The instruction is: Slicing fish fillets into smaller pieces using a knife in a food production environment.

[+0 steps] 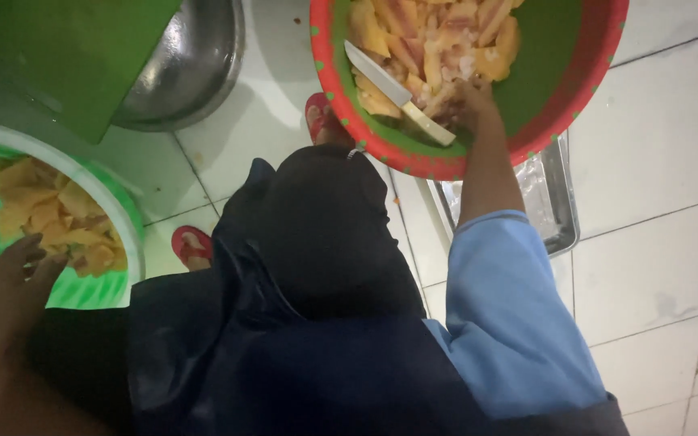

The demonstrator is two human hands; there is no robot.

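1. Upper centre of the frame: the right hand (472, 95) is reaching into the red-rimmed green basin (583, 77), fingers sinking among the fruit pieces (438, 40); whether they are closing on a piece, I cannot tell.
2. A knife (397, 93) is lying just left of that hand; open white floor tiles (656, 242) are spreading to the right.
3. Lower left: the left hand (10, 282) is resting, fingers loosely apart, on the green basket (90, 287) of yellow peels (54, 218).
4. The fruit pieces are showing as orange-yellow wedges, piled loosely.
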